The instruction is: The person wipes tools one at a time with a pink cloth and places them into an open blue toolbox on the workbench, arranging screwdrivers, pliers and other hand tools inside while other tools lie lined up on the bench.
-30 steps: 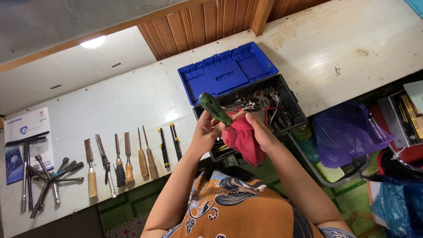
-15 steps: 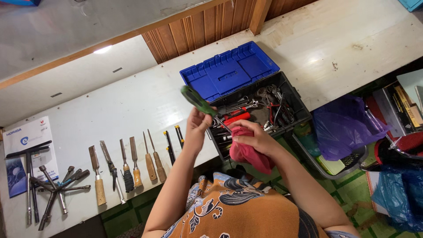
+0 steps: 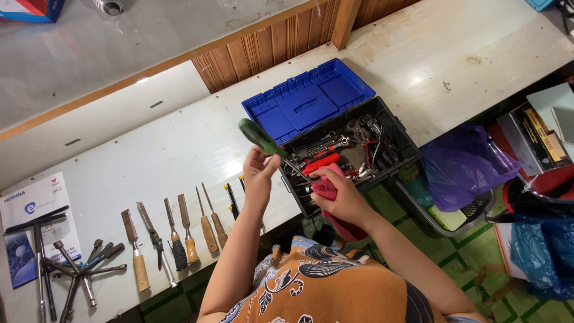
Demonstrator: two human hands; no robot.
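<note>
A single head-worn camera looks steeply down from above the person, fairly near, onto the white workbench and open toolbox at centre.

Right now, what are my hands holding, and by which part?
The left hand grips a green-handled screwdriver at the lower end of its handle. The right hand holds a bunched red cloth against the screwdriver's metal shaft.

Long white workbench, surface scuffed and stained, running diagonally across the view. Behind it, reddish ribbed wood panelling with a wooden post. Above, a grey shelf edged in wood trim (a lamp's glare shows on the white surface). Floor: green patterned tiles.
</note>
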